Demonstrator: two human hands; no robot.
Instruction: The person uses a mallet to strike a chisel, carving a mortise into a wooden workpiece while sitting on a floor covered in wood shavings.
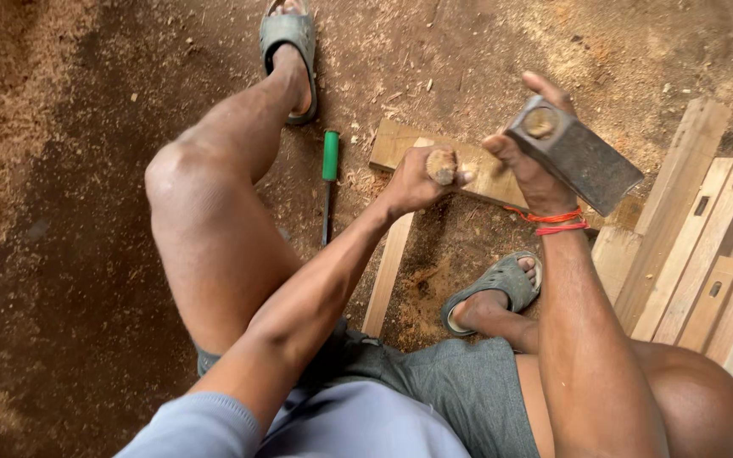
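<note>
Right now my left hand [413,180] is wrapped tight around a wooden handle [442,165], its rounded butt end poking out above my fist. Just beside it, my right hand [529,165] is clamped on a heavy grey metal block [574,154], raised and tilted. Beneath both hands lies a wooden board [477,174] on the sawdust floor. Off beyond my left fist, a green-handled tool [329,174] rests on the ground. Stacked wooden slats [706,246] sit past my right wrist.

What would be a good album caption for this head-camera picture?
Seated over a sawdust floor, the left hand grips a wooden handle while the right hand raises a metal hammer head.
</note>
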